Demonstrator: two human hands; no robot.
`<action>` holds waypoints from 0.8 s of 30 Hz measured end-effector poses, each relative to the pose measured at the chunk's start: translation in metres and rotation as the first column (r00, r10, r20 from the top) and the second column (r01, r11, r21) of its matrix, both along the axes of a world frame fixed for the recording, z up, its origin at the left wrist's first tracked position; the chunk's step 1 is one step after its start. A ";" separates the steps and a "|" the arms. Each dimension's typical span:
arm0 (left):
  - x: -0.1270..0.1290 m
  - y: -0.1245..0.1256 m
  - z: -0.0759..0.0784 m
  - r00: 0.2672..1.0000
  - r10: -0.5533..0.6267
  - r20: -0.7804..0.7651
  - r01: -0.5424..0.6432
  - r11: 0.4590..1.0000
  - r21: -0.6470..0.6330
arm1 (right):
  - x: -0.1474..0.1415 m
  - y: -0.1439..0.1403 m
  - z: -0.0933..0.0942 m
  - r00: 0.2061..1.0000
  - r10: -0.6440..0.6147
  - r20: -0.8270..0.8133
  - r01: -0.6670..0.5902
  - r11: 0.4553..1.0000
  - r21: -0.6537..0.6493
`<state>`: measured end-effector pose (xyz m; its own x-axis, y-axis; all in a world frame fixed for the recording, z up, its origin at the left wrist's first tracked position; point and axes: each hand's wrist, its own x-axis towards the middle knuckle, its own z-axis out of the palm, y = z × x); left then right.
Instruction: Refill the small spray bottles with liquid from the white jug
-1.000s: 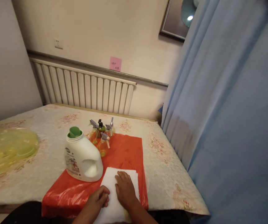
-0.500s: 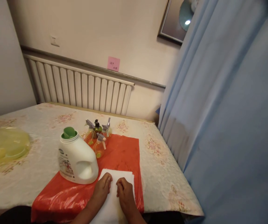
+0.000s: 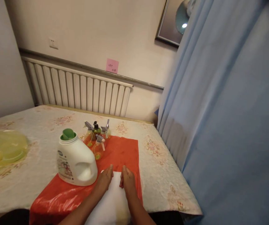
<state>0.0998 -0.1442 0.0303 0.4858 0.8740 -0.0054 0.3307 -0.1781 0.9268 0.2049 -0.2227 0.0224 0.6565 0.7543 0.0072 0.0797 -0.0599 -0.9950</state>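
Observation:
A folded white cloth (image 3: pixel 116 190) lies in front of me on a red plastic sheet (image 3: pixel 122 153). At its far left part is my left hand (image 3: pixel 106 178), closed, thumb up. Opposite it, my right hand (image 3: pixel 128 179) is closed too, with curled fingers turned inward. Both hands seem to pinch the cloth, though the fingertips are partly hidden. Left of them stands a large white detergent jug (image 3: pixel 75 162) with a green cap (image 3: pixel 68 134) set in its mouth.
Several spray bottles (image 3: pixel 98 150) and a dark-topped pump bottle (image 3: pixel 97 128) stand behind the jug. A translucent yellow plastic bag (image 3: pixel 5 145) lies at the left on the floral bed cover (image 3: pixel 159 181). A blue curtain (image 3: pixel 218 125) hangs at the right; a radiator (image 3: pixel 78 89) lines the wall.
Both hands have shifted slightly farther forward and up, thumbs now more upright. The right hand has moved a little right, and the cloth looks blurred between them. Jug and bottles stay put.

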 end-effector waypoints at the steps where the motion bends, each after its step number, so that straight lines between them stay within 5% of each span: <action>1: 0.003 0.003 -0.001 0.999 -0.001 -0.036 0.000 1.000 -0.012 | 0.002 0.004 -0.003 0.999 0.009 -0.051 -0.011 0.999 -0.030; 11: 0.017 0.028 -0.034 0.964 0.008 -0.267 -0.020 0.999 -0.043 | 0.007 0.013 -0.033 0.955 -0.063 -0.291 0.001 0.978 -0.210; 24: 0.017 0.030 -0.047 0.939 -0.035 -0.343 0.032 0.999 -0.016 | 0.014 0.021 -0.049 0.926 -0.132 -0.354 0.018 0.952 -0.306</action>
